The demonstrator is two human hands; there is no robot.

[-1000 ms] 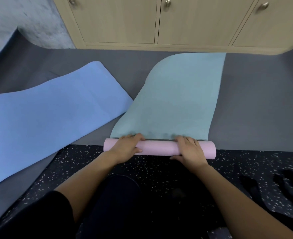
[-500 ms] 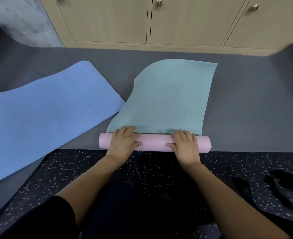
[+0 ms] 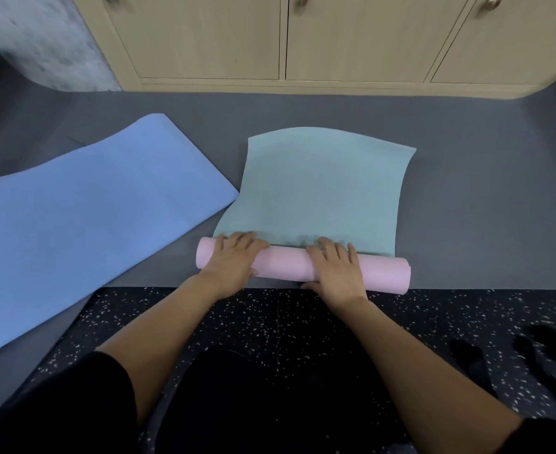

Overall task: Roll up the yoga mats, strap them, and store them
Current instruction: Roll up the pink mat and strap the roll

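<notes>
The mat, teal on top and pink beneath, lies in the centre of the frame, its near end wound into a pink roll (image 3: pixel 289 268) and the unrolled teal part (image 3: pixel 322 191) running flat toward the top. The left hand (image 3: pixel 234 262) and right hand (image 3: pixel 335 271) press palm-down on the roll, fingers laid out over its top, thumbs on its near side, not clasped round it. A blue mat (image 3: pixel 89 224) lies open at the left, its corner near the teal edge. Both rest on grey floor covering (image 3: pixel 483 208); below it is black speckled flooring (image 3: pixel 302 322). Pale wooden cabinets (image 3: pixel 352 37) span the top; a mottled grey wall (image 3: pixel 34 37) fills the upper left.
</notes>
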